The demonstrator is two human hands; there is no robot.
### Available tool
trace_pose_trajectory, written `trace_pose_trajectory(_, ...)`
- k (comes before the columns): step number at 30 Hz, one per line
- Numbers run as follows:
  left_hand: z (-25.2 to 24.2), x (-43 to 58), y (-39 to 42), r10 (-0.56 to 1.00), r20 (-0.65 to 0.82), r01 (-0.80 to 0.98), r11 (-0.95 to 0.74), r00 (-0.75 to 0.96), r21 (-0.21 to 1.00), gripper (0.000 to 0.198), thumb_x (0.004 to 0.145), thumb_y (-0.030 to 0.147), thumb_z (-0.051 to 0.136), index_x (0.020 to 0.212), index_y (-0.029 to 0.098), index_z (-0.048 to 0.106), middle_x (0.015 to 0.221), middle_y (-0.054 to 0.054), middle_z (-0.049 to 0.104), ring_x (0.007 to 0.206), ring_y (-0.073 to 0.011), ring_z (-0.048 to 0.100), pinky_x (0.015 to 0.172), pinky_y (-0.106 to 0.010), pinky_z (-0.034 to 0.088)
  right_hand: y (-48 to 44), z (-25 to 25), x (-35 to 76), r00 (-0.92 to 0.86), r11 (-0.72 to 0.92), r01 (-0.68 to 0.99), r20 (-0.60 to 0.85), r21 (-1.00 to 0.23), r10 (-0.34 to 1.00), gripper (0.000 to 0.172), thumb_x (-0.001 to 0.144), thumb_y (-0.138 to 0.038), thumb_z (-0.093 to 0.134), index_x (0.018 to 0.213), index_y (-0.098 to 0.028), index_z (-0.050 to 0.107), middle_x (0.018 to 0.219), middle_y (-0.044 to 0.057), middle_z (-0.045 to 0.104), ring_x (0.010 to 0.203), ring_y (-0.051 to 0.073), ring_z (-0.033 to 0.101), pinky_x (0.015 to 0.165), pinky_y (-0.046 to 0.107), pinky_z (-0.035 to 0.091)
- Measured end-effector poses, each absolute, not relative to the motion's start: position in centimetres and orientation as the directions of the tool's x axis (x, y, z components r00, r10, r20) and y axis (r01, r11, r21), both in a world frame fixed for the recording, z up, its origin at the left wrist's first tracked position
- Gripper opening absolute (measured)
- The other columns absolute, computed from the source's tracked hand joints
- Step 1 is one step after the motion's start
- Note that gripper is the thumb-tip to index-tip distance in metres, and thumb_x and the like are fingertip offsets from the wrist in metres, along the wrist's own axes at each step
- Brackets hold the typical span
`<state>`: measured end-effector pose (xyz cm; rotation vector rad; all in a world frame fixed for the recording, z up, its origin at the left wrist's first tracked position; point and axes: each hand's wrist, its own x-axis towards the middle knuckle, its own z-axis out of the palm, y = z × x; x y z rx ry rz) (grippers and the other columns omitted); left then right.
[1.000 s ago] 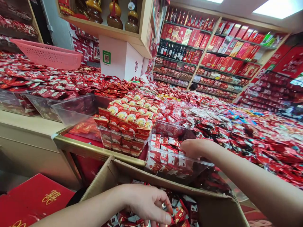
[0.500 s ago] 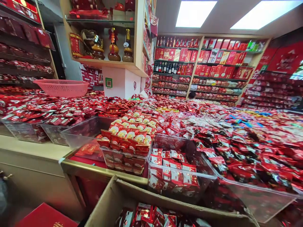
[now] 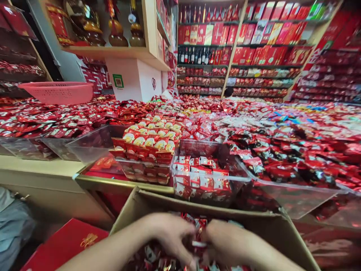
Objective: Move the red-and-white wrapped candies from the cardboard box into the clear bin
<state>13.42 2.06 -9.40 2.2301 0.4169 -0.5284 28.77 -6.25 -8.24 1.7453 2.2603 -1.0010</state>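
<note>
My left hand point(image 3: 169, 235) and my right hand point(image 3: 228, 242) meet inside an open cardboard box point(image 3: 158, 205) at the bottom of the view. Both have their fingers curled into the red and silver candy packets point(image 3: 197, 226) that fill the box. What each hand grips is blurred and partly hidden. Just beyond the box stands a clear plastic bin point(image 3: 208, 180) holding rows of red-and-white packets. To its left is another clear bin point(image 3: 146, 154) stacked with red-and-yellow packets.
A wide counter covered in red wrapped sweets point(image 3: 282, 143) spreads to the right and back. A pink basket point(image 3: 56, 92) rests at far left. An empty clear bin point(image 3: 96, 141) stands by the stacked one. A red box point(image 3: 67, 241) lies lower left. Shelves point(image 3: 242, 49) line the back.
One second ago my right hand was in the clear bin and my left in the box. Both dropped out of view, and now both are together in the box.
</note>
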Motion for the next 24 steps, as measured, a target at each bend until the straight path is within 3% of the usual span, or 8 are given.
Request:
trace_pose_trajectory(3,-6.6,13.8,2.5,0.15,-0.415,0.44,-0.354,0.897,0.825,0.036,0.071,0.048,0.051,0.089,0.017,0.054,0.071,0.001,0.057,0.056,-0.0095,0.053,0.046,-0.017,0.036,-6.6,-6.5,30.5,-0.415,0.156,0.773,-0.304,-0.615,0.858,0.021,0.078,-0.032,0.045,0.072,-0.017,0.059,0.056,-0.004,0.048,0.05,0.008,0.039,0.046,0.019,0.03)
trace_pose_trajectory(5,-5.7,13.8,2.6,0.162,-0.392,0.416,-0.165,0.906,0.894,0.032,0.077,0.046,0.045,0.087,0.016,0.051,0.069,0.001,0.057,0.052,-0.0077,0.053,0.044,-0.015,0.035,-6.6,-5.4,31.4,-0.442,0.161,0.688,-0.232,-0.708,0.866,0.029,0.083,-0.036,0.037,0.067,-0.017,0.052,0.056,-0.005,0.039,0.05,0.007,0.032,0.046,0.019,0.028)
trace_pose_trajectory(8,-5.5,13.7,2.3,0.248,-0.297,0.313,-0.027,0.922,0.949,0.029,0.081,0.043,0.041,0.081,0.015,0.047,0.062,0.002,0.057,0.046,-0.0063,0.052,0.04,-0.015,0.032,-6.5,-4.7,31.8,-0.409,0.109,0.589,-0.179,-0.801,0.895,0.034,0.085,-0.042,0.034,0.066,-0.016,0.046,0.059,-0.005,0.032,0.053,0.008,0.029,0.048,0.02,0.027)
trace_pose_trajectory(12,-5.9,13.9,2.1,0.373,-0.195,0.184,0.064,0.907,0.981,0.029,0.083,0.042,0.037,0.078,0.014,0.043,0.062,0.0,0.059,0.044,-0.0066,0.053,0.039,-0.015,0.03,-6.1,-5.2,31.7,-0.306,-0.044,0.408,-0.182,-0.912,0.934,0.035,0.082,-0.047,0.039,0.067,-0.015,0.043,0.06,-0.005,0.031,0.054,0.007,0.026,0.047,0.02,0.025)
trace_pose_trajectory(16,-6.0,14.0,2.2,0.4,-0.169,0.116,0.154,0.901,0.981,0.036,0.084,0.046,0.032,0.086,0.013,0.045,0.066,-0.002,0.059,0.05,-0.0089,0.057,0.042,-0.016,0.035,-5.9,-5.5,31.8,-0.313,-0.136,0.271,-0.221,-0.953,0.923,0.035,0.08,-0.047,0.042,0.068,-0.014,0.044,0.06,-0.005,0.034,0.054,0.007,0.026,0.048,0.02,0.023)
trace_pose_trajectory(20,-6.0,13.9,2.1,0.425,-0.112,0.044,0.167,0.898,0.985,0.04,0.077,0.033,0.053,0.111,0.019,0.039,0.08,0.0,0.056,0.062,-0.0094,0.057,0.055,-0.021,0.045,-6.0,-5.4,31.9,-0.294,-0.118,0.315,-0.215,-0.942,0.931,0.033,0.08,-0.045,0.043,0.068,-0.015,0.045,0.06,-0.005,0.032,0.054,0.007,0.025,0.048,0.02,0.023)
trace_pose_trajectory(24,-5.9,13.7,2.0,0.388,-0.103,0.056,0.131,0.916,0.99,0.044,0.08,0.027,0.05,0.119,0.023,0.031,0.087,-0.002,0.056,0.068,-0.0094,0.056,0.062,-0.023,0.046,-6.2,-5.5,31.7,-0.282,-0.09,0.38,-0.209,-0.92,0.936,0.03,0.081,-0.043,0.043,0.072,-0.015,0.049,0.062,-0.004,0.035,0.056,0.008,0.029,0.051,0.02,0.028)
